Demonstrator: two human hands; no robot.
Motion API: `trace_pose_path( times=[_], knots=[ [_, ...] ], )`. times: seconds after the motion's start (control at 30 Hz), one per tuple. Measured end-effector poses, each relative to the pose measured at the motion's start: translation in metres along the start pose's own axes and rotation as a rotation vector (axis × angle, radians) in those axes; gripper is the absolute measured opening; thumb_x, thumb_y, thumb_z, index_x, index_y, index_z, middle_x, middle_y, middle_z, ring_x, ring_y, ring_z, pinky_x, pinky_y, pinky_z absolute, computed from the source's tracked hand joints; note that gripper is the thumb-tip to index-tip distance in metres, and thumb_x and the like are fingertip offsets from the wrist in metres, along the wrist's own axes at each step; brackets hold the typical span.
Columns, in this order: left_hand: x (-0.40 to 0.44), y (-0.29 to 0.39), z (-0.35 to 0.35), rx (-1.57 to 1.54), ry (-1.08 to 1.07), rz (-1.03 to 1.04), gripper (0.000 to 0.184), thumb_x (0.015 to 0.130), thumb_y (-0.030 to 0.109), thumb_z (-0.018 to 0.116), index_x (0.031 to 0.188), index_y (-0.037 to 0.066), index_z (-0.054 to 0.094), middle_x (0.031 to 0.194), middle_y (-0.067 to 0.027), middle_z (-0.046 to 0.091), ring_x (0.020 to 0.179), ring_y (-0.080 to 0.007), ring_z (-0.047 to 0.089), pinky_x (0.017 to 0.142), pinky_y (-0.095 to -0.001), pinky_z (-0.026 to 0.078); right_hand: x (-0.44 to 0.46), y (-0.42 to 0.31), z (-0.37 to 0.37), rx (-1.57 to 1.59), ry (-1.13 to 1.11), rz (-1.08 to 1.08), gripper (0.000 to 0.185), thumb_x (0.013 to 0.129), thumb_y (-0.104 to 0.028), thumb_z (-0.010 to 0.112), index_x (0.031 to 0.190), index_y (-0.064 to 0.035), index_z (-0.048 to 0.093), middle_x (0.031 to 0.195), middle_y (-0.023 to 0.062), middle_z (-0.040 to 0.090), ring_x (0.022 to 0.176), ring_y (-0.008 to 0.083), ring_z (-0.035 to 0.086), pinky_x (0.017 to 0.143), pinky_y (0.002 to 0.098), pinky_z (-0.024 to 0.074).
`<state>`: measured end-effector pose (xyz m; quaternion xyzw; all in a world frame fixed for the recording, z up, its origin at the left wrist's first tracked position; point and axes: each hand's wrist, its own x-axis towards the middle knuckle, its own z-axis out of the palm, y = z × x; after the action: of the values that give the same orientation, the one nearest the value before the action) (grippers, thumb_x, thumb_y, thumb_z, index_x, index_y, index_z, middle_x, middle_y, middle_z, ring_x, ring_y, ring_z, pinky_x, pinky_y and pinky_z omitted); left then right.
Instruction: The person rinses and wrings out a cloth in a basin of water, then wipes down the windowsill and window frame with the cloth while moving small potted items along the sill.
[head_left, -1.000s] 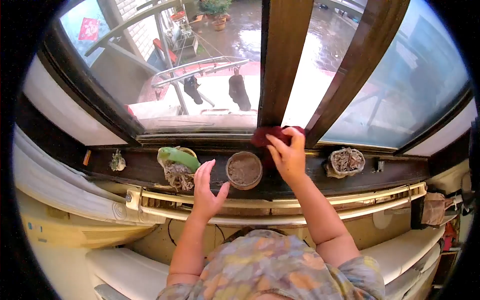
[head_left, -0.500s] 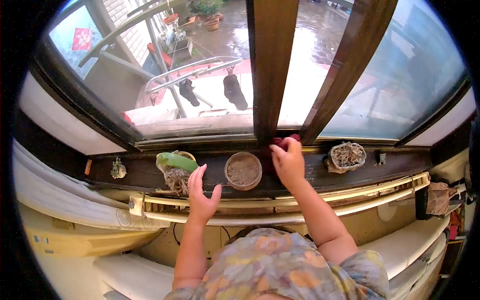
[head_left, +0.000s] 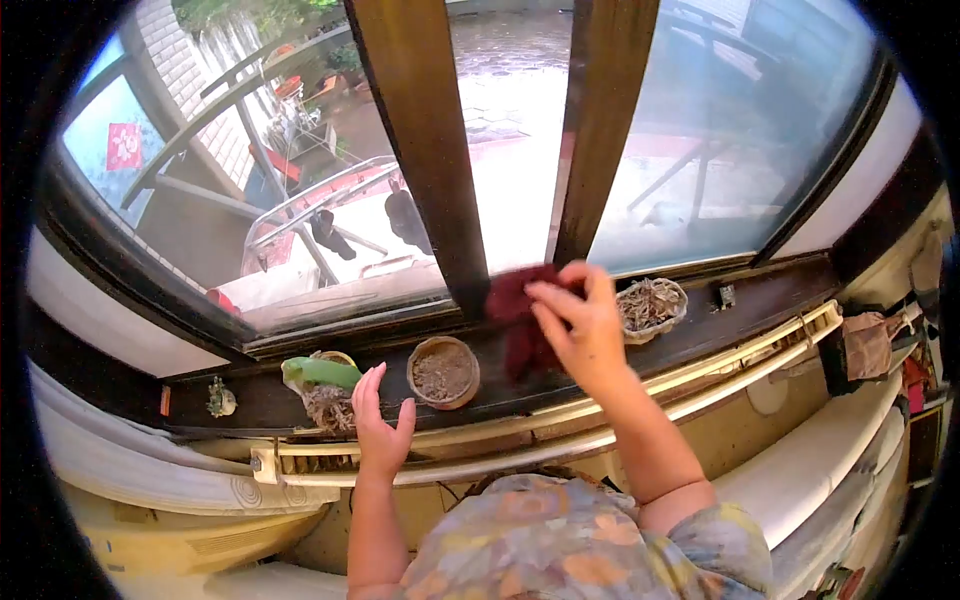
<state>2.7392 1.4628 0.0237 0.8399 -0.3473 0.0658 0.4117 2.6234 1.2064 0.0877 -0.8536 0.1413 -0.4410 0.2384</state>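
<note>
Maroon cloth point(head_left: 515, 298): mostly tucked behind my fingers half a second ago; now far more of it shows, spread out to their left and hanging down before the dark sill point(head_left: 775, 290).
Right hand point(head_left: 588, 335): in my sight it overlaps the edge of the pot of dried plant matter point(head_left: 655, 333), where a gap showed before.
Left hand point(head_left: 382, 432): stays near the green plant point(head_left: 325, 372), much as earlier.
Window post point(head_left: 420, 140): upright in my sight before, it now slants, top to the left, as my view has turned.
Cloth's look: deep wine red, limp, slightly blurred, a wide upper part with a darker piece trailing below.
Cloth's place: by the foot of the window post, between the round soil pot point(head_left: 455, 404) and the pot of dried plant matter.
Right fingers: pinching the cloth at its right edge.
Left fingers: released, outstretched, thumb apart; I cannot tell whether the tips touch the plant.
</note>
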Motion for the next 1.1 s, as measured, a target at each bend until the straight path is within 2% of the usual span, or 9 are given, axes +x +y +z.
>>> trace_pose_path(
  times=[0.13,0.3,0.33,0.4,0.53,0.73,0.93,1.03,1.1],
  knots=[
    [0.010,0.012,0.002,0.015,0.006,0.067,0.049,0.073,0.010,0.062,0.120,0.003,0.048,0.121,-0.0159,0.048,0.116,-0.0318,0.042,0.100,-0.0404,0.032,0.069,-0.031,-0.053,-0.053,0.315,-0.232,0.024,0.069,-0.008,0.070,0.093,-0.0107,0.068,0.094,0.0127,0.052,0.089,0.0288,0.050,0.078,0.0342,0.0424],
    [0.017,0.025,0.004,-0.017,0.007,0.121,0.045,0.074,0.009,0.062,0.117,0.004,0.050,0.120,-0.0156,0.049,0.116,-0.0317,0.043,0.100,-0.0401,0.032,0.152,-0.025,-0.064,-0.127,0.697,-0.499,0.023,0.070,-0.013,0.070,0.093,-0.0177,0.068,0.095,0.0109,0.051,0.092,0.0289,0.047,0.081,0.0364,0.0385],
    [0.018,0.026,0.005,-0.033,0.007,0.118,0.045,0.074,0.008,0.062,0.117,0.004,0.051,0.120,-0.0156,0.049,0.116,-0.0318,0.043,0.100,-0.0400,0.032,0.153,-0.029,-0.061,-0.072,0.631,-0.422,0.025,0.072,-0.010,0.071,0.095,-0.0163,0.069,0.095,0.0076,0.050,0.087,0.0215,0.048,0.079,0.0287,0.0404],
    [0.018,0.029,0.006,-0.032,0.005,0.114,0.044,0.074,0.008,0.062,0.116,0.004,0.051,0.120,-0.0155,0.049,0.116,-0.0318,0.043,0.100,-0.0399,0.032,0.151,0.001,-0.040,-0.179,0.646,-0.399,0.024,0.070,-0.013,0.071,0.093,-0.0183,0.068,0.096,0.0109,0.051,0.092,0.0288,0.047,0.080,0.0363,0.0388],
    [0.019,0.026,0.007,-0.036,0.021,0.116,0.044,0.073,0.007,0.062,0.116,0.004,0.051,0.119,-0.0154,0.049,0.115,-0.0317,0.044,0.099,-0.0397,0.032,0.098,0.028,-0.010,-0.091,0.594,-0.162,0.026,0.070,-0.011,0.071,0.095,-0.0178,0.068,0.095,0.0099,0.050,0.090,0.0284,0.048,0.079,0.0365,0.0404],
    [0.024,0.034,0.014,-0.057,-0.008,0.121,0.042,0.073,0.007,0.062,0.114,0.003,0.052,0.118,-0.0154,0.050,0.114,-0.0312,0.045,0.098,-0.0394,0.033,0.015,0.061,0.036,-0.158,0.439,-0.016,0.024,0.071,-0.006,0.069,0.094,-0.0105,0.064,0.099,0.0112,0.049,0.093,0.0300,0.047,0.081,0.0375,0.0399],
    [0.025,0.044,0.030,-0.071,-0.032,0.138,0.040,0.075,0.008,0.061,0.113,0.003,0.053,0.119,-0.0161,0.050,0.114,-0.0315,0.045,0.098,-0.0398,0.034,-0.047,0.091,0.072,-0.159,0.304,0.094,0.023,0.071,-0.005,0.067,0.093,-0.0102,0.062,0.103,0.0114,0.051,0.095,0.0315,0.048,0.081,0.0397,0.0420],
    [0.024,0.049,0.032,-0.074,-0.037,0.144,0.039,0.075,0.009,0.061,0.113,0.003,0.053,0.119,-0.0159,0.050,0.115,-0.0319,0.044,0.098,-0.0403,0.033,-0.062,0.093,0.079,-0.323,0.002,0.060,0.021,0.072,-0.007,0.060,0.092,-0.0117,0.064,0.103,0.0114,0.053,0.092,0.0315,0.050,0.076,0.0392,0.0465],
    [0.022,0.053,0.030,-0.075,-0.023,0.167,0.039,0.075,0.008,0.061,0.112,0.003,0.053,0.118,-0.0153,0.051,0.115,-0.0320,0.045,0.098,-0.0401,0.034,-0.059,0.088,0.076,-0.300,-0.087,0.112,0.020,0.070,-0.006,0.063,0.090,-0.0111,0.065,0.102,0.0117,0.053,0.091,0.0319,0.050,0.077,0.0392,0.0458]
  ],
)
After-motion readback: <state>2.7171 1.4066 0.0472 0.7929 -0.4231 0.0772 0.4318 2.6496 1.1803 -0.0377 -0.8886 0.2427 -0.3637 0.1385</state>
